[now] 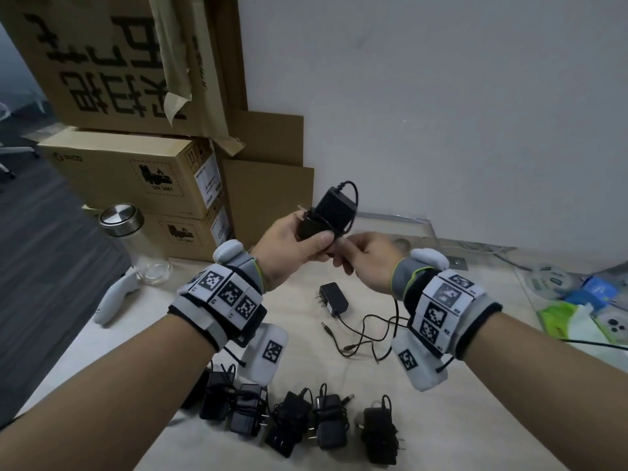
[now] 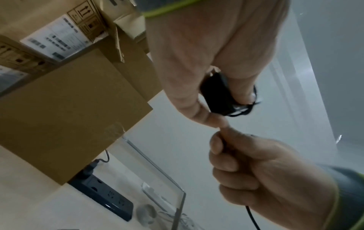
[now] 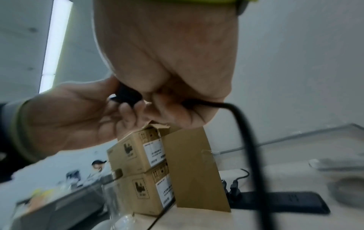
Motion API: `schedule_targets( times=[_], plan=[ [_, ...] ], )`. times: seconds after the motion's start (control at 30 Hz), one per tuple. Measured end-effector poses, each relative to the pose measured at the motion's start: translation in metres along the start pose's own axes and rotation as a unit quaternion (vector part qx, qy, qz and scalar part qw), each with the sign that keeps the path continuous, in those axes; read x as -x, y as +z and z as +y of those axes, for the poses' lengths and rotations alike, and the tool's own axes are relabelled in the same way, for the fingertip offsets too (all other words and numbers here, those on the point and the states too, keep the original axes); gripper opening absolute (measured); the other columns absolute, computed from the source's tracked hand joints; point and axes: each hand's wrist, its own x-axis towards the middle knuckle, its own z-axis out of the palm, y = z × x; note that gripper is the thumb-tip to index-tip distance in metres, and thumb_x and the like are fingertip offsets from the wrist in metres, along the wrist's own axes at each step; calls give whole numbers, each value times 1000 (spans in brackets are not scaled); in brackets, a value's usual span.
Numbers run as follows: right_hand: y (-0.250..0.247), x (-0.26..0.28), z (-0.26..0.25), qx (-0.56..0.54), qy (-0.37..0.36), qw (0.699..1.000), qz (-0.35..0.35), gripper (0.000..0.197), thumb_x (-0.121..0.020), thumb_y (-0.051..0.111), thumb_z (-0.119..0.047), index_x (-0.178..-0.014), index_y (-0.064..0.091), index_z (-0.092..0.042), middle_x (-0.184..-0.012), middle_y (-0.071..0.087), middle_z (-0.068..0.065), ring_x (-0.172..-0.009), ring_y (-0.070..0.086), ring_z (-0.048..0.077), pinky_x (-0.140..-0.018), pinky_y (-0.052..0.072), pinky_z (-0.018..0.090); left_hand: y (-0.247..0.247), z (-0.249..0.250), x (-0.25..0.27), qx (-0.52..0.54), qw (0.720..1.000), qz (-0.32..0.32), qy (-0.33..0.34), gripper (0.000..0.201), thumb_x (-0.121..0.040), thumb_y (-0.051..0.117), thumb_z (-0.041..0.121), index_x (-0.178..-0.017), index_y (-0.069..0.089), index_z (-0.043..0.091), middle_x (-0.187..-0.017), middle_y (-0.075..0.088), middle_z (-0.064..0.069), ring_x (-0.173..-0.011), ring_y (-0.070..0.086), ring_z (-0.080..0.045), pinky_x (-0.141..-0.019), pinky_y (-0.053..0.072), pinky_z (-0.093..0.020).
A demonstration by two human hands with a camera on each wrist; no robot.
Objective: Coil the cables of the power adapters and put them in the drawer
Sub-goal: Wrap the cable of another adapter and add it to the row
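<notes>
Nearest the person, below both wrists, a row of coiled power adapters (image 1: pixel 299 416) lies on the pale table (image 1: pixel 475 419), each black block wound with its own cable. Just beyond these, under the space between the hands, one uncoiled adapter (image 1: pixel 334 297) lies flat with its loose cable (image 1: pixel 367 331) trailing in bends toward the right wrist.

Above the table, the left hand (image 1: pixel 292 249) grips the held adapter (image 1: pixel 331 210) by its lower end, thumb across the near face and fingers curled behind. The block is tilted, top leaning away to the right. Several turns of the cable (image 1: pixel 353 198) are already wound around it, with one loop standing proud at the top end.

The right hand (image 1: pixel 368 260) sits just right of the left, their fingertips touching. Its fingers are curled and pinch the cable; the free length leaves the underside of the fist and hangs down past the right wrist. The right wrist view confirms the cable (image 3: pixel 236 109) emerging from the closed fingers.

To the left of the left hand stands a glass bottle (image 1: pixel 136 246) with a metal lid. Beyond both hands, cardboard boxes (image 1: pixel 142 175) are stacked against the white wall (image 1: pixel 441 113), with a black power strip (image 3: pixel 285 200) on the table near them. No drawer is identifiable in any view.
</notes>
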Motion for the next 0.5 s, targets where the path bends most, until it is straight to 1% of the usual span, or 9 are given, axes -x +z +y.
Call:
schedule_targets(
  times=[0.07,0.1,0.13,0.2,0.23,0.3,0.4,0.47,0.5],
  plan=[
    [1,3,-1,89,-21,995,-31,40,-97,44,-43,-73,65,-20,-64,54,-4,-57,48,9,-55,35,23,-4,0,-2,-72,994,78,4,30,-81,73,16,-104,56,7,-86,65,-9,-74,64,-19,-69,52,-32],
    [1,4,-2,110,-26,993,-41,38,-97,45,-41,-74,66,-19,-63,52,-5,-58,48,8,-55,34,23,-7,0,-3,-131,984,117,1,29,-80,76,21,-100,57,11,-87,65,-8,-74,64,-21,-68,53,-33],
    [1,5,-2,124,-26,991,-46,37,-98,46,-40,-75,66,-19,-64,53,-6,-59,49,8,-56,34,23,-11,-1,-5,-207,967,148,-3,31,-78,78,26,-97,56,14,-87,65,-5,-76,64,-21,-68,52,-34],
    [-2,7,-4,158,-24,986,-42,38,-97,46,-40,-77,68,-17,-63,53,-7,-60,50,9,-56,34,26,-19,-2,-4,-363,916,171,-14,33,-77,77,31,-95,54,17,-83,61,3,-78,60,-18,-67,47,-31],
    [-5,8,-6,181,-24,982,-38,38,-97,46,-40,-77,68,-16,-61,53,-8,-60,51,10,-56,34,26,-22,-4,-5,-416,894,167,-20,32,-77,77,31,-94,53,18,-81,58,6,-77,58,-17,-64,43,-30],
    [-12,10,-14,239,-36,970,-26,38,-96,48,-42,-79,69,-16,-61,55,-6,-62,53,14,-54,36,26,-27,-4,-5,-485,862,137,-47,32,-77,77,32,-88,49,22,-79,56,6,-73,55,-16,-59,38,-29],
    [-21,8,-24,266,-69,961,-2,36,-92,55,-44,-73,67,-16,-64,59,0,-66,54,21,-58,39,30,-26,-1,-6,-566,818,65,-81,30,-79,74,34,-87,46,27,-85,61,1,-76,58,-19,-62,43,-31],
    [-25,4,-27,250,-81,965,2,34,-88,61,-46,-64,62,-22,-58,54,-5,-60,51,17,-56,38,28,-22,2,-6,-595,800,13,-82,29,-80,73,35,-89,47,28,-86,60,2,-77,58,-20,-62,43,-31],
    [-27,2,-27,243,-85,966,1,32,-85,65,-47,-64,63,-23,-56,53,-7,-58,49,14,-57,40,27,-19,2,-5,-594,801,-20,-74,29,-80,74,33,-89,47,29,-85,59,4,-76,57,-19,-61,41,-29]
  ],
)
